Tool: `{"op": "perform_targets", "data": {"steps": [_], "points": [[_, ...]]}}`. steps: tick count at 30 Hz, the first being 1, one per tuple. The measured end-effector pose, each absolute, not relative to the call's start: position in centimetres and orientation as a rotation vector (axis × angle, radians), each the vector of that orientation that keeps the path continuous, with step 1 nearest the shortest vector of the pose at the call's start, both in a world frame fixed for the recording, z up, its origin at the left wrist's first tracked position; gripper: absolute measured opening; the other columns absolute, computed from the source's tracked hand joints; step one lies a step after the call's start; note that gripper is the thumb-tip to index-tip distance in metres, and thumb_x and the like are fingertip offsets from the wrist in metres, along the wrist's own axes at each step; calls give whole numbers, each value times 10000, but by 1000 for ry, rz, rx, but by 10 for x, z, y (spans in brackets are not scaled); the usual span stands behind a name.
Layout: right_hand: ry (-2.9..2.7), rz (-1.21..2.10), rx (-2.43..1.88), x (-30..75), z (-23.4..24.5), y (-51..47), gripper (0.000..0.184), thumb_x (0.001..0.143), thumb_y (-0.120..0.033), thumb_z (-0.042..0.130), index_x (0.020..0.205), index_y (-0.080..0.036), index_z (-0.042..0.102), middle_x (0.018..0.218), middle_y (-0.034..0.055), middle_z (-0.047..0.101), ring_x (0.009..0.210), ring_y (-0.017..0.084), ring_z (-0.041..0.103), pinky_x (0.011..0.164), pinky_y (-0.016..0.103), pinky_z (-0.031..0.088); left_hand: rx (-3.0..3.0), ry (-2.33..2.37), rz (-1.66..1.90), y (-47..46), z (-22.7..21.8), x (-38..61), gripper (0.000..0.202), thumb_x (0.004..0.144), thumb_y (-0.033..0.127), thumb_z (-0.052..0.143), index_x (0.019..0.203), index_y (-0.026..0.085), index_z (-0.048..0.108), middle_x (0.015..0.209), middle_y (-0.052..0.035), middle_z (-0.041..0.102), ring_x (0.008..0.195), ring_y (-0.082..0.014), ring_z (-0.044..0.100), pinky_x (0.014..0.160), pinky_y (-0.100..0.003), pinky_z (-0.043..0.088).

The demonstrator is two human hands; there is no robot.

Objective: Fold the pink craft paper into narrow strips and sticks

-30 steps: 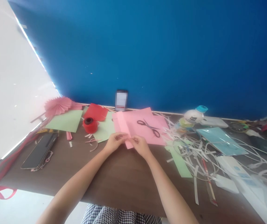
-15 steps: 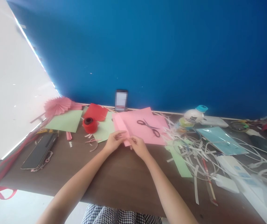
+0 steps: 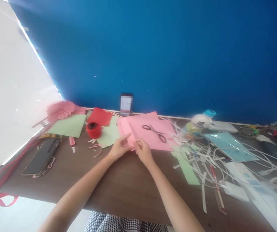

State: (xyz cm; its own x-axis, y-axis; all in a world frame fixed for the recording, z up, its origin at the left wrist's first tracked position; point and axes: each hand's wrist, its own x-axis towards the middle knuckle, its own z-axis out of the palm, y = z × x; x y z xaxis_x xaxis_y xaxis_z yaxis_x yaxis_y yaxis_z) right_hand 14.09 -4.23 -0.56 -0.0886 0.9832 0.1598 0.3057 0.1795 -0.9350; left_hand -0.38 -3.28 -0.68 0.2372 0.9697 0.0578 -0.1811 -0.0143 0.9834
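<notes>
Between my two hands is a narrow folded strip of pink paper (image 3: pixel 131 139), tilted over the left edge of a larger pink sheet. My left hand (image 3: pixel 120 149) grips the strip's left side, thumb below and fingers above. At its lower right edge, my right hand (image 3: pixel 142 150) pinches the same paper with thumb and fingertips. Black-handled scissors (image 3: pixel 154 132) lie partly open on the pink sheet (image 3: pixel 150 120), just beyond my right hand. Left of my left hand are a red ribbon roll (image 3: pixel 94 130) and a light green sheet (image 3: pixel 107 135).
A pink paper fan (image 3: pixel 61 110) and a dark phone (image 3: pixel 41 157) lie to the left. Another phone (image 3: pixel 126 104) leans on the blue wall. On the right are a white bottle (image 3: pixel 201 120), tangled white cables and paper scraps (image 3: pixel 207 161), and a power strip (image 3: pixel 252 187).
My left fingers have drawn back and down along the folded pink strip, uncovering more of it. My right hand keeps its pinch nearly in place.
</notes>
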Motion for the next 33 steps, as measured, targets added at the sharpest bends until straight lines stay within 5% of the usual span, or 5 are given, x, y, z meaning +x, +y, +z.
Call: {"op": "perform_targets", "data": {"steps": [12, 20, 23, 27, 33], "points": [[-1538, 993, -1203, 149, 2, -38, 250, 764, -430, 487, 770, -180, 508, 698, 20, 568, 643, 146, 544, 540, 241, 407, 1341, 785, 1055, -37, -1, -5, 781, 639, 229, 685, 1314, 258, 293, 1342, -114, 341, 1070, -269, 498, 850, -373, 462], [-1810, 1426, -1247, 205, 29, -38, 300, 712, -457, 541, 765, -164, 575, 738, 18, 597, 643, 127, 540, 522, 220, 393, 2154, 1320, 1270, -15, -6, -41, 217, 772, 235, 528, 965, 207, 623, 1333, -80, 352, 1265, -291, 237, 1013, -499, 227], [-1950, 1179, -1365, 220, 28, -33, 256, 739, -409, 526, 781, -167, 598, 799, 41, 618, 739, 168, 562, 651, 291, 434, 2646, 1409, 1140, -18, -1, -40, 140, 786, 214, 517, 845, 207, 645, 1368, -65, 308, 1290, -306, 153, 1023, -547, 114], [-1984, 292, -1469, 208, 24, -35, 197, 766, -347, 510, 827, -181, 599, 909, 82, 591, 908, 232, 515, 806, 393, 390, 3019, 1224, 671, -28, 0, -26, 194, 835, 139, 417, 835, 159, 609, 1140, -87, 541, 1158, -231, 404, 937, -411, 341], [-2567, -126, -1085, 182, 7, -59, 155, 828, -158, 422, 864, -168, 573, 766, 64, 563, 735, 182, 513, 664, 315, 400, 3114, 1164, 293, -40, -2, -17, 170, 847, 152, 389, 874, 134, 556, 858, -84, 562, 751, -179, 537, 604, -305, 422]]}}
